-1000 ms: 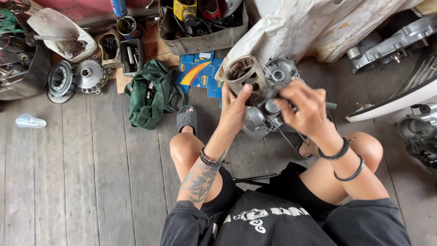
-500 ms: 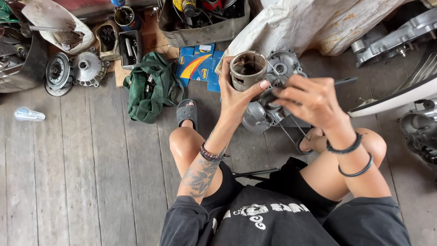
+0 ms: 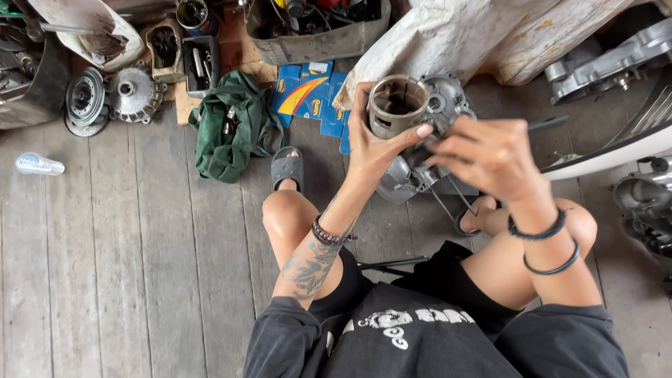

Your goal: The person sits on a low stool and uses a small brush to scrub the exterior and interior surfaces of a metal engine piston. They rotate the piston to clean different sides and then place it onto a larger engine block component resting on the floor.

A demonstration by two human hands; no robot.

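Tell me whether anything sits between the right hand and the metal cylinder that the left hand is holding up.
Nothing visible does. The left hand grips the metal cylinder from its side, thumb across the front. The right hand hovers just beside it, over the grey engine casing behind; only the left thumb tip lies in the small gap between them.

This is a rough repair workshop for small engines, set up on a bare wooden plank floor rather than at a bench. Greasy metal parts lie along the floor's far edge: a round clutch-like drum and a finned metal hub near the far left corner, and an open crate of oily tools and parts in the middle. Cast aluminium engine covers sit at the far right corner, with another engine casing at the right edge. A green cloth bag of tools and blue cardboard parts boxes lie between them.
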